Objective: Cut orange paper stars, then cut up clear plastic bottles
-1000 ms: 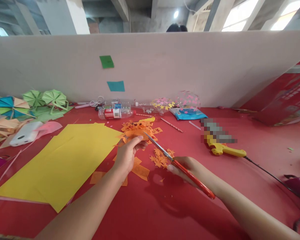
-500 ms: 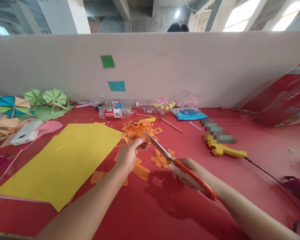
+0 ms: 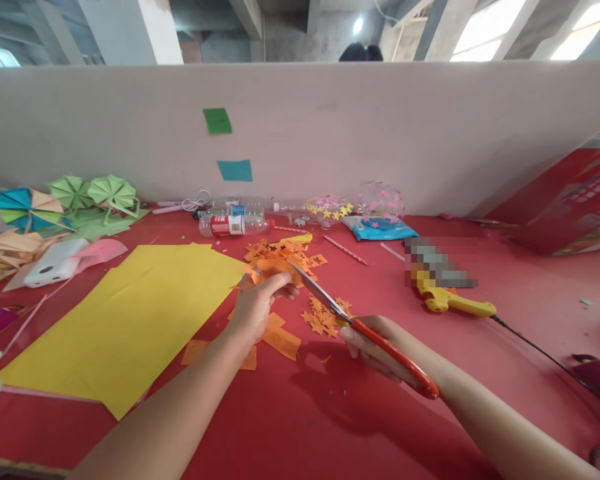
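One orange paper (image 3: pixel 271 267), above scraps (image 3: pixel 275 249), pinched in left hand (image 3: pixel 259 301): likely light, limp, tearable; best held by edge. One scissors (image 3: pixel 361 329), handles gripped in right hand (image 3: pixel 389 335): likely rigid.

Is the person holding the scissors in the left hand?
No, the right hand holds the red-handled scissors, while the left hand holds a piece of orange paper.

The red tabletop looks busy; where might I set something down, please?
Bare tabletop shows between the orange paper stars and yellow glue gun, and nearest the camera between the forearms. The left is crowded with yellow paper and paper umbrellas, the back with plastic bottles.
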Tool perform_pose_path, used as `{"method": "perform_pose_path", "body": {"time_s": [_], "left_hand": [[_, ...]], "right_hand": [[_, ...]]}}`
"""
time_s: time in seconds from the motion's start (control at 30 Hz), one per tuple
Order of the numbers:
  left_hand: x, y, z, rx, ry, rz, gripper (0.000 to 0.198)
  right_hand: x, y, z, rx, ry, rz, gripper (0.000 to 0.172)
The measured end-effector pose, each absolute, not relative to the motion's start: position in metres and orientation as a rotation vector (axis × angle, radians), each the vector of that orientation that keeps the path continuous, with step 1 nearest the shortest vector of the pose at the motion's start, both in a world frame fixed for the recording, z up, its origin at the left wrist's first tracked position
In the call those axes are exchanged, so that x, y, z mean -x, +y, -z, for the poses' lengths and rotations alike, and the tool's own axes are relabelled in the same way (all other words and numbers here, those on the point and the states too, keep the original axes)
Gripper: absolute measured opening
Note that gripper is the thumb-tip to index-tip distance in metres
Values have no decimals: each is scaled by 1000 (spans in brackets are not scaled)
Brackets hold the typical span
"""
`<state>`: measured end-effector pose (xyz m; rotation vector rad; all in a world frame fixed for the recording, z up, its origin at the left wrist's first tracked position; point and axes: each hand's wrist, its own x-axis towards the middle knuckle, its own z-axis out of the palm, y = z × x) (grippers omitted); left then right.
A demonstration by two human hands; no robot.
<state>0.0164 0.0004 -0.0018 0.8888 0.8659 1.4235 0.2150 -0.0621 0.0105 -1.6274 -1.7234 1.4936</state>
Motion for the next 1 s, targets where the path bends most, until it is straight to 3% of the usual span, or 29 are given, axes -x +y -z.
{"method": "perform_pose_path", "body": {"time_s": [1.0], "left_hand": [[-8, 6, 2, -973, 853, -1370, 9]], "right_hand": [[-211, -60, -19, 1680, -1821, -1377, 46]]}}
